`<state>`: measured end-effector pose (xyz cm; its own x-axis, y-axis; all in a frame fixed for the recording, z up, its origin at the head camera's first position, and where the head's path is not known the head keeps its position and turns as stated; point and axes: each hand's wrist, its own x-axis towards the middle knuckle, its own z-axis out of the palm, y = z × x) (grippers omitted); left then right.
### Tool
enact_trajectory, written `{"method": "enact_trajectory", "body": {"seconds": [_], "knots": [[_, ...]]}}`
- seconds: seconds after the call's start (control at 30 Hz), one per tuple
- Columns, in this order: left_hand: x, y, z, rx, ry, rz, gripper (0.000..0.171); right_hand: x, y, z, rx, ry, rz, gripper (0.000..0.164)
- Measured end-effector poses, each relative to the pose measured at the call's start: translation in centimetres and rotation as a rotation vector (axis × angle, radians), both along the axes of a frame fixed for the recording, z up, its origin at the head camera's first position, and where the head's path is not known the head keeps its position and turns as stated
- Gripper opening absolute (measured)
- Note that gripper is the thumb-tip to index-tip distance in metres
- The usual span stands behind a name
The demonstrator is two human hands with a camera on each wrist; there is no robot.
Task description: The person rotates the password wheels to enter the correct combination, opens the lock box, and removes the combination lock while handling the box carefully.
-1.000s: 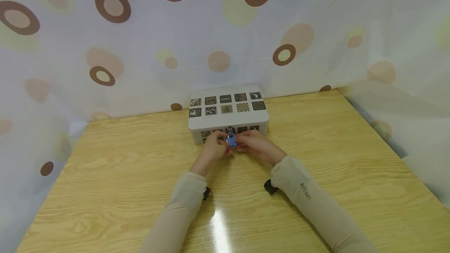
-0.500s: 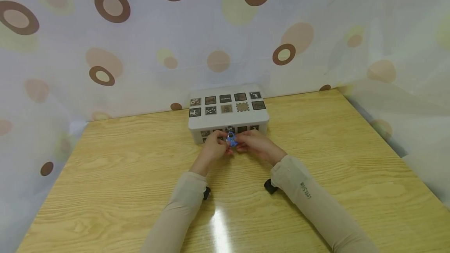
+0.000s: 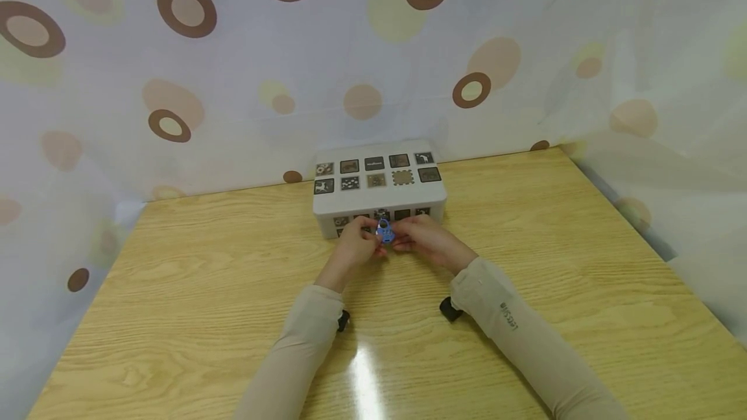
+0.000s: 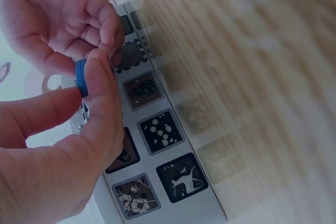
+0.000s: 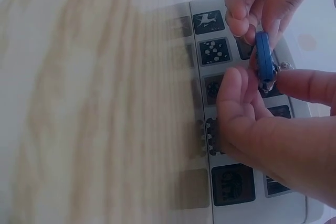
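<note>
A small blue padlock (image 3: 385, 232) with a looped top is held at the front of a white box (image 3: 379, 198), by the box's metal clasp (image 5: 285, 66). My left hand (image 3: 355, 242) pinches the padlock's body between thumb and bent forefinger, seen edge-on in the left wrist view. From the other side, my right hand (image 3: 428, 238) has its thumb and curled fingers at the padlock; in the right wrist view the thumb tip meets the metal part beside the blue body. Fingers hide parts of the padlock and clasp.
Dark square pictures of animals and flowers cover the box's lid and front. The box stands at the back of a wood-grain table (image 3: 204, 290), close against a curtain (image 3: 327, 76) with brown and yellow circles. Another curtain side borders the table on the right.
Both hands stay at the padlock in front of the box, with only a very slight shift of the right hand and wrist. The box has not moved.
</note>
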<state>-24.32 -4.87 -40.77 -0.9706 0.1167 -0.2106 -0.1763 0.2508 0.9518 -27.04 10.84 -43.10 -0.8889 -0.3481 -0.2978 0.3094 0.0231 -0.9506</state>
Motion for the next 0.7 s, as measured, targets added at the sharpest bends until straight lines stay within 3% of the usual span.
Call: {"method": "enact_trajectory", "body": {"seconds": [0.7], "knots": [[-0.08,0.03,-0.01,0.014,-0.023,0.011,0.031,0.11,0.02,-0.14,0.019,0.023,0.028,0.037]]}}
